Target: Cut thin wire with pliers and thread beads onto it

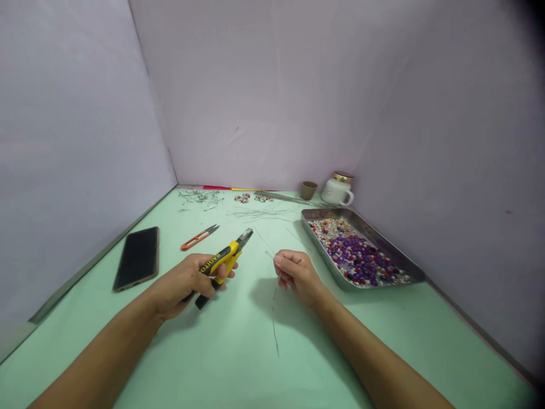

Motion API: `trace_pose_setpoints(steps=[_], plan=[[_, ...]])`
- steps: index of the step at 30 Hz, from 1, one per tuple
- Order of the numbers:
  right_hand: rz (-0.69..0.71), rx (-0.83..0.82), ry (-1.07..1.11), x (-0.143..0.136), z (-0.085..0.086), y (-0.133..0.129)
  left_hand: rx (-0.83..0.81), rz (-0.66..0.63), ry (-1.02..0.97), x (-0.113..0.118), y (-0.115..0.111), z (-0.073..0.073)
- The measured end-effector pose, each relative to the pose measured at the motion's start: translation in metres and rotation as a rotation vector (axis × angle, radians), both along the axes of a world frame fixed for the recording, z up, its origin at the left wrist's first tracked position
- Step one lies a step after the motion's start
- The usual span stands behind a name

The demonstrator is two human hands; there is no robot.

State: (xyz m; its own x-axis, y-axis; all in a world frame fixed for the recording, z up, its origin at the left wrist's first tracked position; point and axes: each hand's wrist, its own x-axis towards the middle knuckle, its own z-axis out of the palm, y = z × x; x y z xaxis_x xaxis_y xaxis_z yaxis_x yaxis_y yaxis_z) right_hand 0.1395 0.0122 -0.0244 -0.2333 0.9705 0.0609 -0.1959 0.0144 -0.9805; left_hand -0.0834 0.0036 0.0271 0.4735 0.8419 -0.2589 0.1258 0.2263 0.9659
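Note:
My left hand (187, 281) is wrapped round a pair of yellow and black pliers (230, 258), whose metal jaws point up and to the right. To the right of the pliers, my right hand (298, 272) pinches a thin wire (273, 318) between thumb and fingers. One length of the wire hangs down toward the front of the table, and short ends stick out above the fingertips. The jaws and the wire are apart. Whether small pieces sit on the wire inside my right fingers is hidden.
A metal tray (326, 261) of mixed beads stands right of my right hand. At left lie a phone (137, 258) and orange thread snips (199, 237). Loose wires (259, 213), beaded pieces (242, 198), a brown cup (308, 190) and a white lidded mug (335, 191) are farther back.

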Motion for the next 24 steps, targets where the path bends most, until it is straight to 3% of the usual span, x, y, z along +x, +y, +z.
trace_pose_setpoints(steps=[8, 24], plan=[[0.010, 0.025, -0.048, -0.0001, -0.0005, 0.0016, -0.016, -0.079, 0.023, 0.0038, -0.0035, -0.0008], [-0.001, 0.093, -0.206, 0.0005, -0.0004, 0.0025, 0.021, -0.081, 0.070, 0.0039, -0.0029, -0.0011]])
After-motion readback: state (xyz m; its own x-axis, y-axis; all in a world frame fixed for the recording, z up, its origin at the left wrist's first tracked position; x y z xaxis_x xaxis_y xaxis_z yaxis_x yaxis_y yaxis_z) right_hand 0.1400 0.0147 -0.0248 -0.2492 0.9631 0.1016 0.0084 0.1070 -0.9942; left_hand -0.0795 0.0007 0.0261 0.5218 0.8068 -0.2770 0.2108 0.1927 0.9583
